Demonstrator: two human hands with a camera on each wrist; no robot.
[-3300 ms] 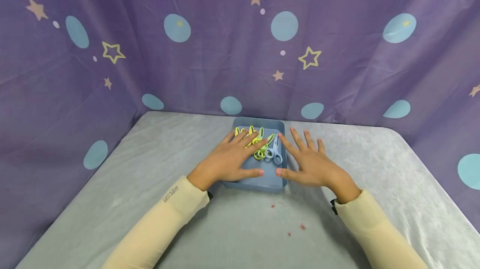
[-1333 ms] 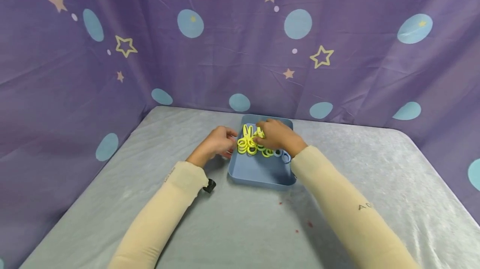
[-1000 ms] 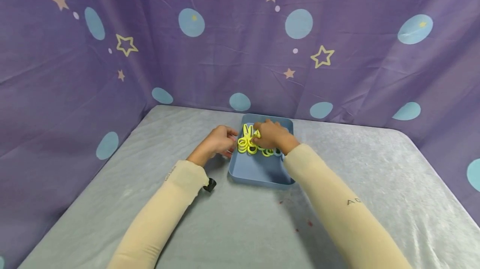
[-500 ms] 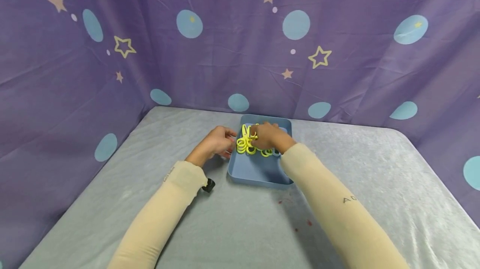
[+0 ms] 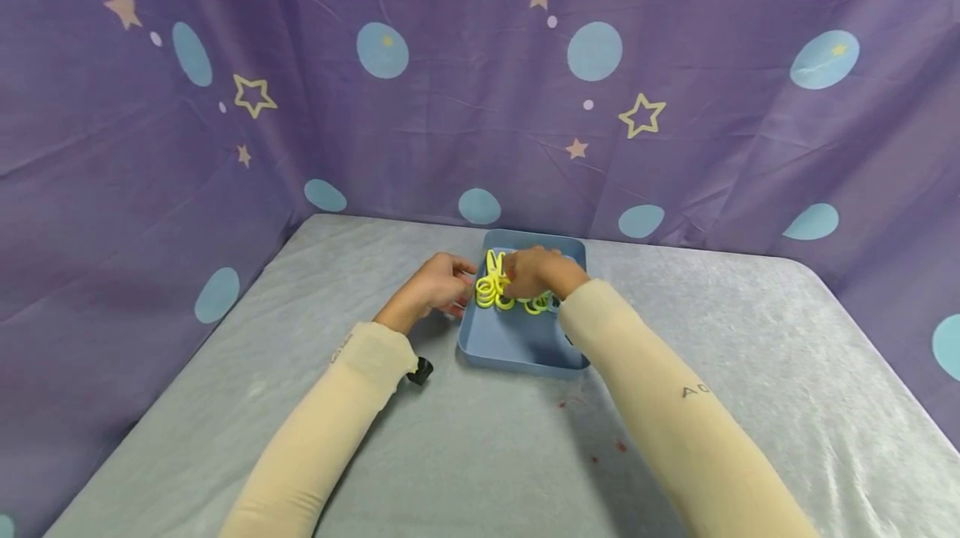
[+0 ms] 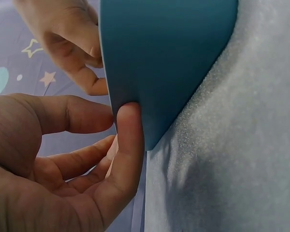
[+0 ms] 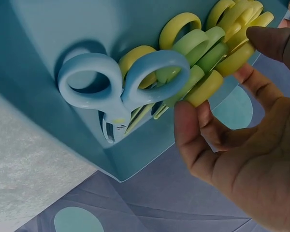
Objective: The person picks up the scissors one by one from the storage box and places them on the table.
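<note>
In the head view a blue tray (image 5: pixel 521 367) holds several children's scissors. My left hand (image 5: pixel 435 281) is at its left side; the left wrist view has thumb and finger pinching the tray wall (image 6: pixel 159 53) at the rim. My right hand (image 5: pixel 536 271) reaches inside, covering part of the pile. Up close, its thumb and fingertips bend round yellow scissors handles (image 7: pixel 236 60). Beside these lie light green scissors (image 7: pixel 191 44) and, farthest from the thumb, blue scissors (image 7: pixel 120 108). Another yellow pair (image 5: pixel 492 267) stands out left of the right hand, blades pointing away.
A grey cloth (image 5: pixel 360 455) covers the table, with small red marks (image 5: pixel 621 445) in front of the tray. Behind and to the left hangs a purple curtain (image 5: pixel 480 87) with stars and blue spots. The tray stands near the table's back edge.
Both hands were spread above the tray; the left went to its left wall, the right down among the scissors. Lately the right hand has shifted slightly left, and the left has stayed put.
</note>
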